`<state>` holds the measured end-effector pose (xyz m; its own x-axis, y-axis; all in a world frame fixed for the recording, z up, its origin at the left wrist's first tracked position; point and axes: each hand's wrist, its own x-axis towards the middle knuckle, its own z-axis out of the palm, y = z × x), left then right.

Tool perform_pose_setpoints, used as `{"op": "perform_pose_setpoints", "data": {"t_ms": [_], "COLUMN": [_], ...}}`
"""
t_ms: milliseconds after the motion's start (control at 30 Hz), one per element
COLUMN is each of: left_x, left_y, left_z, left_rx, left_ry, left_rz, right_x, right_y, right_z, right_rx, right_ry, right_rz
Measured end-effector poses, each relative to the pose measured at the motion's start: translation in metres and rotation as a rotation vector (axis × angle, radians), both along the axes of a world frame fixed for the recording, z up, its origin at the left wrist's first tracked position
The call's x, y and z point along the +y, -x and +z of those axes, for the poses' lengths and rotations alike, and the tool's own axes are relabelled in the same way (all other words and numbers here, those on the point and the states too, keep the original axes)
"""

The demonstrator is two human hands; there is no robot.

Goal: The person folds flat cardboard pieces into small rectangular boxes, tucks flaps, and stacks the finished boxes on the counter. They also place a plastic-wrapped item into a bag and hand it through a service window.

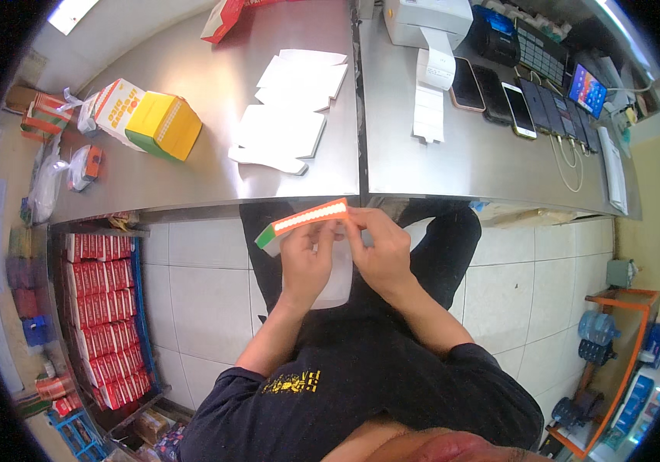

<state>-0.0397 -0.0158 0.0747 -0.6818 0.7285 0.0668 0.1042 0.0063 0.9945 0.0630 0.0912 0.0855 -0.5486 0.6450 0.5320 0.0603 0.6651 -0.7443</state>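
Just off the counter's front edge, above my lap, I hold a paper carton [310, 216] with both hands. A narrow orange side with a pale printed band faces up, and its left end is green; the rest of it is mostly hidden. My left hand [306, 260] is closed on its lower edge near the middle. At the right end, the fingers of my right hand [380, 248] pinch it. On the counter ahead lie white flat cartons [280, 131] in two loose piles. Left of them, a yellow, white and green box [164, 127] rests on its side.
At the right, a white label printer [428, 23] feeds out a paper strip, with several phones [518, 110] and cables beyond. Red-and-white boxes [105, 323] fill a shelf under the counter's left. An orange-framed rack [645, 323] stands at the right.
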Motion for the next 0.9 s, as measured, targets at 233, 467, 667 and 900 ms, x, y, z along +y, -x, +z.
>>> {"op": "perform_pose_setpoints", "data": {"t_ms": [233, 467, 667, 900], "left_x": [-0.024, 0.001, 0.019, 0.02], "left_y": [-0.005, -0.001, -0.012, -0.024], "left_z": [-0.006, -0.004, 0.016, 0.018], "left_rx": [0.128, 0.076, 0.532, 0.338], "left_ry": [-0.107, -0.194, -0.202, -0.205], "left_rz": [0.093, -0.012, -0.067, -0.202], "right_x": [0.034, 0.033, 0.015, 0.021], "right_y": [-0.04, -0.067, -0.079, -0.08], "right_z": [0.004, 0.011, -0.009, 0.012], "right_rx": [-0.145, -0.294, -0.037, 0.1], "right_ry": [0.071, 0.11, 0.533, 0.775], "right_rz": [-0.203, -0.359, -0.073, 0.002]}}
